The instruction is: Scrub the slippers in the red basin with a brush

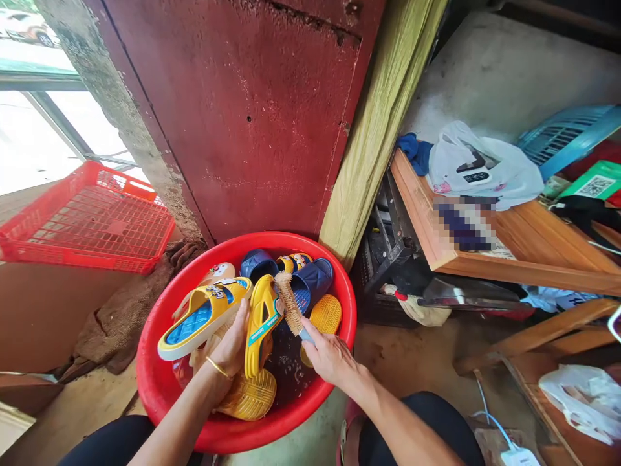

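Left hand, a gold bangle on its wrist, is closed around a yellow slide sandal with a blue insole, holding it over a red plastic basin. Right hand, apart from the left, grips the pale blue handle of a scrub brush, its tan bristles pressed against a second yellow sandal standing on edge just beside the left hand. The basin sits on a concrete floor and holds dark soapy water, navy slides and a yellow sandal sole. Beyond its far rim rises a rust-red metal panel. A red plastic crate lies to the left, with a burlap sack between it and the basin.
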`<state>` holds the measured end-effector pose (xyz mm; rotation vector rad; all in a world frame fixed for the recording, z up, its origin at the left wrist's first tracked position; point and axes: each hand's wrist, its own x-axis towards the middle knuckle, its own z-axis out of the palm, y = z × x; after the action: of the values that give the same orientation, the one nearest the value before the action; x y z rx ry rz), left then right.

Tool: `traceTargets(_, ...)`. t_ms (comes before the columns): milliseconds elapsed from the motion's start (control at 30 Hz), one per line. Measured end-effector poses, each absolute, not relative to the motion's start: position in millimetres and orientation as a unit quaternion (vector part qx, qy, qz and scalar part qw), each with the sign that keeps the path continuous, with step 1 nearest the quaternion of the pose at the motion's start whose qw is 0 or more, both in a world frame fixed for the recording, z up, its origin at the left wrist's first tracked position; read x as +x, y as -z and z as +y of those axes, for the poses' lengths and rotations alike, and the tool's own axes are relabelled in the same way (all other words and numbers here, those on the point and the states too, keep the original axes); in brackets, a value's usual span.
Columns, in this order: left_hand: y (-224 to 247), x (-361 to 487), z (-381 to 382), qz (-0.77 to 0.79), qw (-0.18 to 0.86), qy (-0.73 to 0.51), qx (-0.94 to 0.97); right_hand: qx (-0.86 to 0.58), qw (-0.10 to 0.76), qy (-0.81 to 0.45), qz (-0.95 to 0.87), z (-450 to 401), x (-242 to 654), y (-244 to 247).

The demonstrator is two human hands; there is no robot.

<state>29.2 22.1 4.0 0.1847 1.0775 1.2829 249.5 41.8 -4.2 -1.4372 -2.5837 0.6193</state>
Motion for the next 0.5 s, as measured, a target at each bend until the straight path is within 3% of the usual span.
traceTargets(167, -8, 27, 34, 0.479, 0.672, -0.563, 0.038, -0.467, 0.063, -0.206, -0.858, 33, 250, 3)
traceTargets(500, -24, 26, 38, 0.494, 0.51, -0.703, -0.04, -0.442, 0.032, -0.211, -0.871, 4, 249, -16)
